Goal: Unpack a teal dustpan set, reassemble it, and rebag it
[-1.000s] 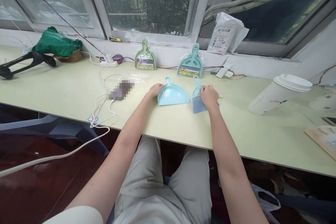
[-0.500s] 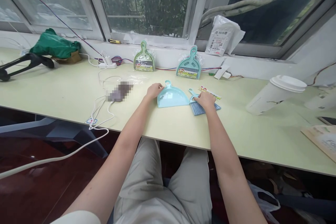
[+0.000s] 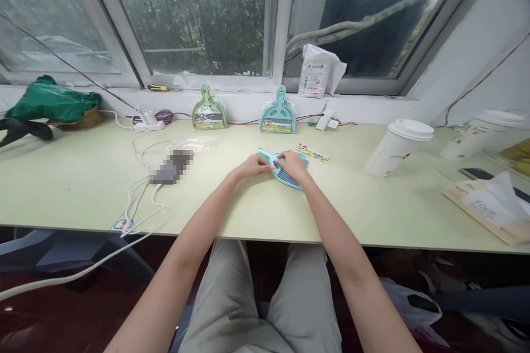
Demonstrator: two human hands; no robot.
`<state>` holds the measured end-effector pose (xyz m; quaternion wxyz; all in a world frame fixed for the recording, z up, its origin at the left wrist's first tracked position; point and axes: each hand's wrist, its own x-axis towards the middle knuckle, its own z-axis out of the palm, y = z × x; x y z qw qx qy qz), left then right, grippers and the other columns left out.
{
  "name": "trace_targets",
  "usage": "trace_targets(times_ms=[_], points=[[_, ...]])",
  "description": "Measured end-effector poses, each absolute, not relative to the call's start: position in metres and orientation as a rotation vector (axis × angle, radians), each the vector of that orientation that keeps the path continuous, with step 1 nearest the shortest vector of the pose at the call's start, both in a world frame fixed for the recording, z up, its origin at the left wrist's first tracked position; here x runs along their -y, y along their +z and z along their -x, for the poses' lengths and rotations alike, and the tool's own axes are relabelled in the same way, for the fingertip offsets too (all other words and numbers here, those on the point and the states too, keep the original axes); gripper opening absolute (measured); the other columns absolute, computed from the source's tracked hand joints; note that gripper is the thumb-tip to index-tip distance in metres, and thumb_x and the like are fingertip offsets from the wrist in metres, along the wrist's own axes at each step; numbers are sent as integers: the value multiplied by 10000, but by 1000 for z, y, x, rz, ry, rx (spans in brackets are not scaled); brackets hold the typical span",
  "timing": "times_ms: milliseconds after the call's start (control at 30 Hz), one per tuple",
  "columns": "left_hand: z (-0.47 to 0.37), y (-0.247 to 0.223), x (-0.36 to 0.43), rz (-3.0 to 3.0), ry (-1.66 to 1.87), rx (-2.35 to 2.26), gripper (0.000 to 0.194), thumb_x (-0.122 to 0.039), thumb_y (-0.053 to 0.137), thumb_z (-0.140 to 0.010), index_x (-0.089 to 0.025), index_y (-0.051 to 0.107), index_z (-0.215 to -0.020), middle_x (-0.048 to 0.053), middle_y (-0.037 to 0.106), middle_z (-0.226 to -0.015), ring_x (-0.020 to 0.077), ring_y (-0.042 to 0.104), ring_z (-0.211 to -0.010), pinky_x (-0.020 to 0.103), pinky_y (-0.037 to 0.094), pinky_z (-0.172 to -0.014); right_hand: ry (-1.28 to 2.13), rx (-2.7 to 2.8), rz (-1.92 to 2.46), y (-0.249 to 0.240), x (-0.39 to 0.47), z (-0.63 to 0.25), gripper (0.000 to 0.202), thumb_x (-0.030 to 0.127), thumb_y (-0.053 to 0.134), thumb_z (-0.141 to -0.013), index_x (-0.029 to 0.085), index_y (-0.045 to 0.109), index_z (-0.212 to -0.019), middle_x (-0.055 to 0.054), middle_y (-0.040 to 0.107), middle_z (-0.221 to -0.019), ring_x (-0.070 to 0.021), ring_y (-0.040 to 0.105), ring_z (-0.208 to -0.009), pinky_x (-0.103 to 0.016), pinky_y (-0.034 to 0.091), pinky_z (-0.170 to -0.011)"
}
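Since the earlier frame both hands had closed in together, the brush (image 3: 287,176) now lying in the dustpan (image 3: 271,157) mid-table. Fingers hid most of both. Bare table (image 3: 83,187) spread on either side. Left hand (image 3: 253,166) pinched the dustpan's handle end; right hand (image 3: 292,164) curled over the brush. Packaged sets (image 3: 277,117) leaned by the sill.

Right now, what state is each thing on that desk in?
Small brush: lying in the blue dustpan, under the right hand.
Left hand: touching the dustpan's handle end.
Green dustpan set: wrapped, leaning against the wall.
Teal dustpan set: wrapped, leaning likewise.
Paper cup: lidded, upright.
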<state>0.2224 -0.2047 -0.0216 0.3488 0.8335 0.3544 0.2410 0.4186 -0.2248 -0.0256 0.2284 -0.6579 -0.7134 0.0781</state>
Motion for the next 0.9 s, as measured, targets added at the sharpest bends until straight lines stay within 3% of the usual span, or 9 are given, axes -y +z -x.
trace_targets(times_ms=[100, 200, 300, 400, 500, 700, 800, 900], points=[[-219, -14, 203, -2299, 901, -939, 406, -560, 697, -677, -178, 717, -813, 70, 662, -837, 175, 580, -757, 293, 456, -718, 199, 2000, 1761, -27, 224, -420, 255, 383, 589, -860, 239, 695, -1042, -69, 630, -1145, -229, 545, -1102, -310, 409, -873], [-206, -15, 195, -2574, 968, -1068, 474, -455, 809, -588, -235, 702, -995, 92, 610, -1119, 255, 533, -1037, 376, 408, -914, 195, 2057, 1695, -25, 224, -422, 220, 394, 625, -840, 275, 724, -997, -42, 630, -1171, -228, 543, -1095, -312, 400, -881], [-203, -25, 192, -2780, 875, -1164, 453, -318, 778, -664, -261, 658, -1097, 97, 564, -1221, 292, 465, -1144, 415, 352, -963, 207, 2136, 1628, -25, 225, -422, 205, 377, 632, -841, 292, 732, -997, -22, 633, -1195, -224, 548, -1075, -323, 389, -896], [-212, -34, 198, -2929, 845, -1119, 313, -185, 616, -803, -237, 642, -1111, 111, 573, -1207, 270, 474, -1130, 396, 342, -947, 200, 2153, 1613, -28, 223, -421, 216, 369, 625, -851, 293, 727, -1025, -19, 644, -1194, -229, 544, -1085, -344, 375, -927], [-224, -39, 203, -3014, 737, -988, 269, -152, 461, -888, -205, 652, -1070, 124, 612, -1091, 230, 529, -1018, 347, 373, -879, 175, 2137, 1632, -30, 221, -420, 208, 363, 621, -855, 288, 729, -1016, -19, 649, -1197, -238, 532, -1120, -359, 365, -954], [-235, -42, 205, -2955, 585, -1081, 252, -158, 436, -895, -183, 681, -946, 108, 620, -896, 195, 581, -812, 288, 407, -702, 133, 2212, 1670, -21, 227, -419, 197, 349, 620, -830, 268, 737, -966, -22, 682, -1115, -219, 579, -1020, -299, 411, -863], [-235, -42, 207, -2933, 607, -1014, 224, -163, 454, -886, -181, 676, -910, 104, 620, -887, 200, 587, -835, 291, 431, -726, 95, 2230, 1726, -16, 232, -417, 194, 350, 616, -805, 252, 736, -922, -38, 692, -1080, -238, 579, -1040, -303, 413, -850], [-234, -38, 212, -2879, 825, -998, 252, -163, 433, -893, -188, 650, -1017, 119, 618, -1040, 221, 562, -1020, 334, 437, -867, 168, 2120, 1763, -14, 234, -414, 201, 375, 645, -758, 253, 721, -898, -30, 694, -1067, -236, 589, -1032, -308, 421, -849]])
